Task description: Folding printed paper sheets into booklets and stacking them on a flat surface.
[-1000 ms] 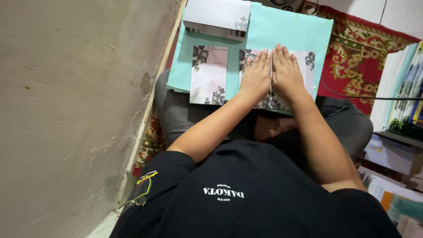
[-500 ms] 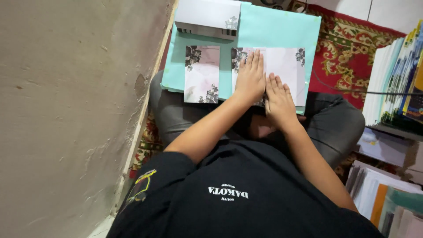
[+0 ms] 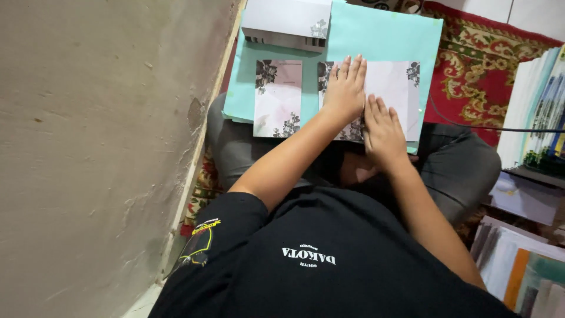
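- Up at the far edge of the lap sits a shallow white cardboard box [image 3: 288, 22] with a grey flower print on one corner; its top is shut, so what it holds cannot be told.
- Below it, a large turquoise sheet of card [image 3: 382, 38] lies across the person's crossed legs and serves as a work surface.
- On that sheet, the pale folded paper card with dark floral corners [image 3: 393, 88] lies flat, its far right corner showing a grey bloom.
- The left hand [image 3: 345, 91] lies palm down on the card's left part, fingers straight and close together.
- The right hand [image 3: 382, 131] presses the card's near edge just beside the left hand, fingers slightly spread, gripping nothing.
- A second pale floral card [image 3: 278, 97] lies apart to the left on the same sheet.
- A rough beige wall [image 3: 100, 147] stands close on the left; a red patterned carpet [image 3: 477, 76] and stacks of printed paper [image 3: 538, 112] crowd the right.
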